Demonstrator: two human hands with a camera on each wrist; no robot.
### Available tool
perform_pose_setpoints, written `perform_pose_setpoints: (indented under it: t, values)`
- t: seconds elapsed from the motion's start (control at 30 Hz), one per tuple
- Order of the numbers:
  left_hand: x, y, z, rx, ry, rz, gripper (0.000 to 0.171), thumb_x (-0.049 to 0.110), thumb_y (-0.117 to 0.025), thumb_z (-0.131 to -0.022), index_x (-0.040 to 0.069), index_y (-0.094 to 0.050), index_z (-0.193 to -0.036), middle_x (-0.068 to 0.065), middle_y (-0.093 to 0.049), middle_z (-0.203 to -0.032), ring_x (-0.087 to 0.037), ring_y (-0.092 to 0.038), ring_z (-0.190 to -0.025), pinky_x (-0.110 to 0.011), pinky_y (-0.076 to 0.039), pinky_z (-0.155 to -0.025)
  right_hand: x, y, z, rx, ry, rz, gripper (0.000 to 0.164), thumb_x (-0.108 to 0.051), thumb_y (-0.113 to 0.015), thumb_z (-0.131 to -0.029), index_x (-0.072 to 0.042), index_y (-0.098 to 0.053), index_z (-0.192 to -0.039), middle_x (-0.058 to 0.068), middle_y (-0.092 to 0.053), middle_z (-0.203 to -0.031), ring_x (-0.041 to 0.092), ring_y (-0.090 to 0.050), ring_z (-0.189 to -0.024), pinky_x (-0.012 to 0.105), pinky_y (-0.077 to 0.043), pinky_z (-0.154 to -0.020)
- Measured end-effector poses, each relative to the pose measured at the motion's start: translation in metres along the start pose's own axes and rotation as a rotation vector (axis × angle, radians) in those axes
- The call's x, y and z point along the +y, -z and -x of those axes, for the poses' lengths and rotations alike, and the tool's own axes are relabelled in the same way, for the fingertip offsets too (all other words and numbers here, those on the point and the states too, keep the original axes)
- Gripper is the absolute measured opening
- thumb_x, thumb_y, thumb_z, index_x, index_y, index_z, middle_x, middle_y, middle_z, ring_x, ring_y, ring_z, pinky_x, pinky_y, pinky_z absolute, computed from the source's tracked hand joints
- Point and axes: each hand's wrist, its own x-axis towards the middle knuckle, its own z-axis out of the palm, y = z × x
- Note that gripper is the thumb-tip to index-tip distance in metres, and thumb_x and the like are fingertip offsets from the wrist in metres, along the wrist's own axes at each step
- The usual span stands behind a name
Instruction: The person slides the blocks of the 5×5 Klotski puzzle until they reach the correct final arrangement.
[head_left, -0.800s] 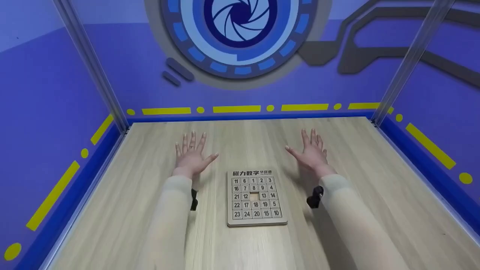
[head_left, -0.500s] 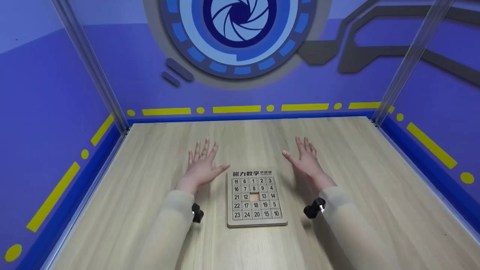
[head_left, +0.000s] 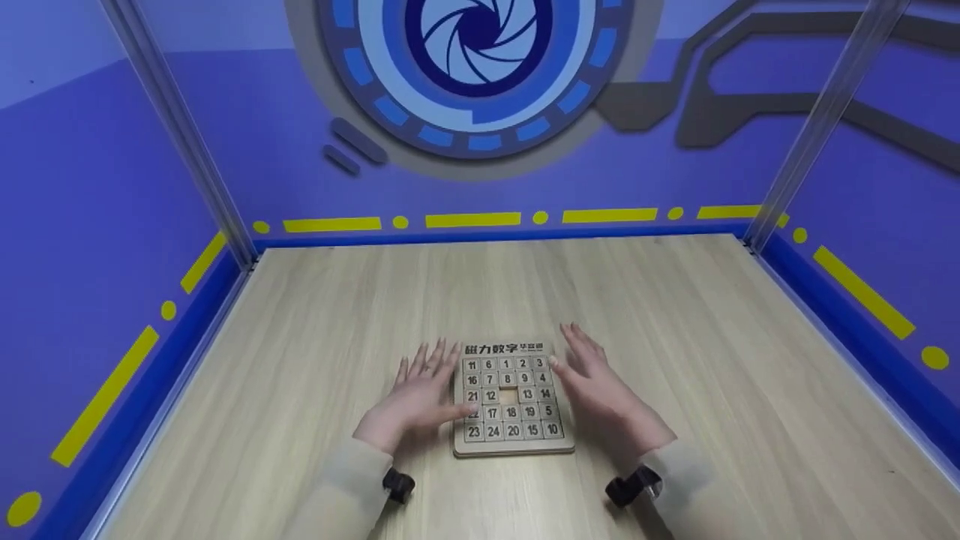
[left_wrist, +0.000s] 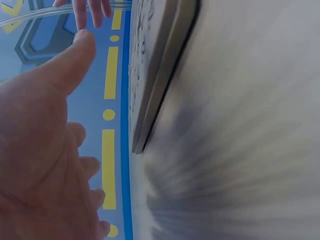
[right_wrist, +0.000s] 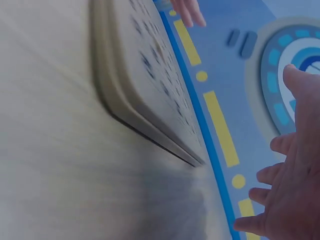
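A wooden number sliding puzzle (head_left: 514,448) lies flat on the table, its numbered tiles around one gap near the middle. My left hand (head_left: 414,401) is at its left side, fingers straight and spread, the thumb overlapping the 22 tile in the head view. On the other side is my right hand (head_left: 607,390), its fingers extended and the thumb tip by the upper right edge of the board. Both wrist views show the hands raised above the tabletop beside the puzzle board (left_wrist: 160,70), with shadows under them. Nothing is held in either hand.
The light wood table (head_left: 337,300) is enclosed by blue printed panels (head_left: 247,135) at the back and sides. Metal posts (head_left: 180,127) stand at the two back corners. A black wrist camera (head_left: 399,486) sits on each wrist.
Both hands have come back toward the person and inward, from beyond the puzzle to either side of it. The puzzle has stayed in place.
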Motion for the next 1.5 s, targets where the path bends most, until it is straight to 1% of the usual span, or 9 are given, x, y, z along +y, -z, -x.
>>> perform_pose_setpoints:
  t: [0.13,0.3,0.5,0.63,0.83,0.97,1.13,1.27,1.5]
  values:
    - [-0.003,-0.006,0.004,-0.024,-0.004,0.011,0.106,0.066,-0.062,-0.091,0.019,-0.004,-0.167,-0.014,0.002,-0.174,-0.048,0.001,-0.159,-0.066,0.002,-0.128,0.000,-0.013,0.009,-0.013,0.043,-0.018,0.075,-0.045,-0.052,-0.105,-0.017,-0.018,-0.166,0.016,-0.007,-0.174,0.042,-0.004,-0.161,0.066,-0.004,-0.128]
    - [-0.007,-0.013,0.005,-0.064,-0.014,0.026,0.105,0.065,-0.063,-0.091,0.019,-0.007,-0.167,-0.014,0.002,-0.174,-0.048,0.000,-0.159,-0.068,0.000,-0.128,0.005,-0.024,0.017,-0.038,0.083,0.017,0.074,-0.042,-0.054,-0.105,-0.011,-0.022,-0.164,0.020,-0.012,-0.173,0.045,-0.008,-0.160,0.068,-0.006,-0.127]
    - [-0.012,-0.015,0.006,-0.093,-0.033,0.073,0.103,0.063,-0.065,-0.091,0.019,-0.012,-0.167,-0.013,0.000,-0.175,-0.047,-0.001,-0.160,-0.069,-0.001,-0.127,0.011,-0.026,0.021,-0.022,0.096,-0.010,0.073,-0.040,-0.056,-0.104,-0.009,-0.027,-0.163,0.021,-0.016,-0.172,0.046,-0.010,-0.159,0.069,-0.006,-0.127]
    - [-0.014,-0.015,0.008,-0.103,-0.032,0.098,0.099,0.061,-0.066,-0.092,0.019,-0.015,-0.166,-0.010,-0.002,-0.175,-0.045,-0.001,-0.160,-0.068,0.002,-0.127,0.013,-0.026,0.022,-0.036,0.101,-0.022,0.071,-0.037,-0.055,-0.105,-0.008,-0.028,-0.162,0.022,-0.015,-0.172,0.047,-0.010,-0.159,0.070,-0.005,-0.126]
    - [-0.014,-0.016,0.008,-0.096,-0.046,0.118,0.095,0.060,-0.066,-0.092,0.019,-0.020,-0.166,-0.009,-0.006,-0.175,-0.043,-0.002,-0.161,-0.070,0.005,-0.126,0.013,-0.026,0.025,-0.043,0.103,-0.008,0.068,-0.037,-0.055,-0.105,-0.008,-0.031,-0.162,0.021,-0.016,-0.172,0.047,-0.010,-0.159,0.070,-0.005,-0.126]
    - [-0.015,-0.018,0.009,-0.082,-0.055,0.127,0.095,0.059,-0.066,-0.092,0.019,-0.020,-0.165,-0.010,-0.006,-0.175,-0.044,-0.003,-0.161,-0.070,0.006,-0.126,0.012,-0.027,0.028,-0.052,0.124,0.016,0.067,-0.038,-0.056,-0.104,-0.009,-0.035,-0.161,0.020,-0.018,-0.172,0.047,-0.011,-0.159,0.073,-0.005,-0.124]
    - [-0.018,-0.020,0.009,-0.068,-0.064,0.135,0.095,0.059,-0.066,-0.092,0.017,-0.022,-0.165,-0.010,-0.007,-0.175,-0.044,-0.003,-0.160,-0.071,0.006,-0.125,0.009,-0.030,0.030,-0.092,0.164,0.021,0.065,-0.038,-0.060,-0.102,-0.010,-0.042,-0.157,0.021,-0.016,-0.172,0.048,-0.008,-0.159,0.078,-0.005,-0.121]
    - [-0.019,-0.021,0.009,-0.065,-0.061,0.143,0.094,0.058,-0.067,-0.092,0.017,-0.023,-0.165,-0.010,-0.009,-0.175,-0.043,-0.004,-0.161,-0.071,0.007,-0.125,0.008,-0.034,0.031,-0.129,0.194,0.025,0.061,-0.039,-0.063,-0.100,-0.011,-0.050,-0.153,0.023,-0.013,-0.172,0.051,-0.005,-0.158,0.080,-0.008,-0.119]
    - [-0.020,-0.020,0.007,-0.072,-0.062,0.142,0.094,0.059,-0.067,-0.092,0.017,-0.023,-0.165,-0.010,-0.009,-0.174,-0.043,-0.004,-0.161,-0.072,0.007,-0.124,0.009,-0.036,0.032,-0.129,0.221,0.106,0.056,-0.045,-0.065,-0.098,-0.018,-0.059,-0.146,0.022,-0.014,-0.172,0.053,-0.006,-0.157,0.081,-0.012,-0.118]
